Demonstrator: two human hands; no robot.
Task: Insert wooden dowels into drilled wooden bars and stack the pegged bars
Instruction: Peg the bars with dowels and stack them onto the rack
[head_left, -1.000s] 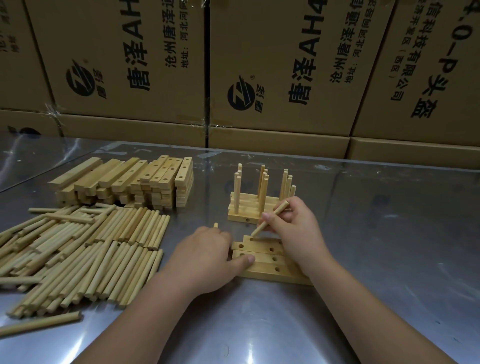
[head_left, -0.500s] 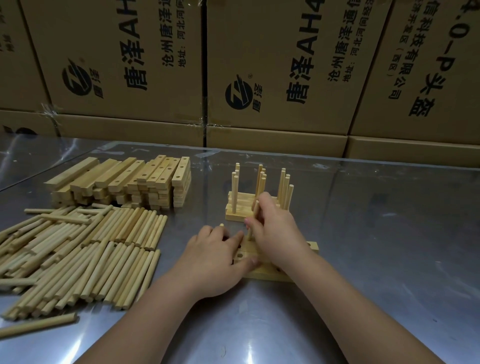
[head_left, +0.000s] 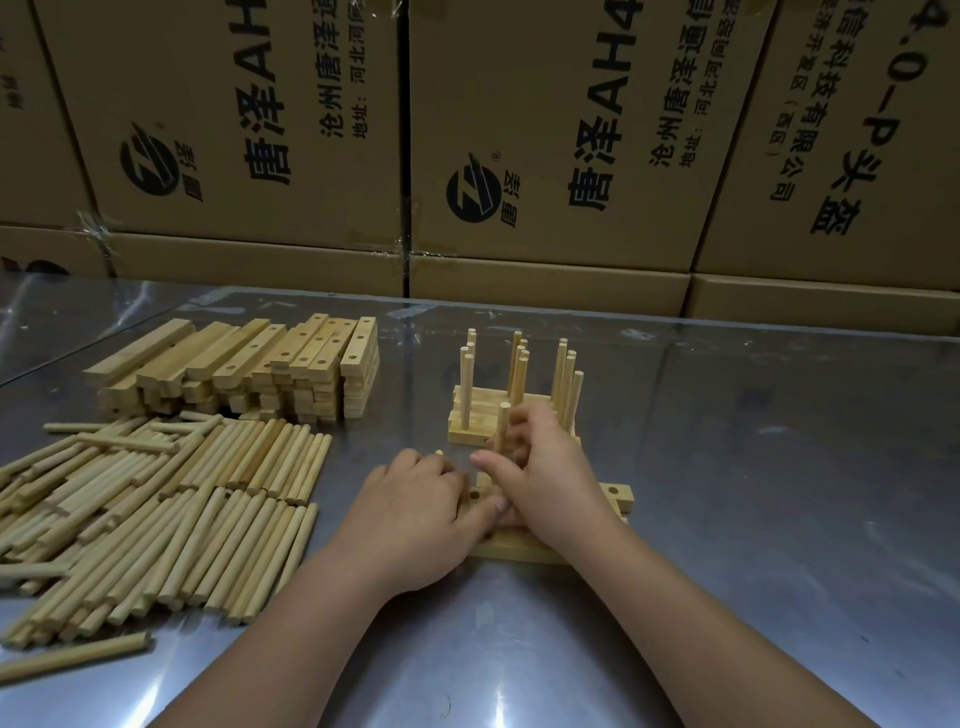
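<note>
Brushed steel surface, glossy and reflective, is backed by printed cardboard boxes. Near centre, flat rectangular drilled bars of pale wood lie side by side under both hands. The right hand pinches a round dowel upright over them; its lower end is hidden. The left hand, fingers curled and thumb pressed on the bars, grips a second dowel, of which only the tip shows. Just behind stands the pegged stack, its pegs vertical. To the left, loose dowels lie heaped on the surface. Behind them are piled unpegged bars.
</note>
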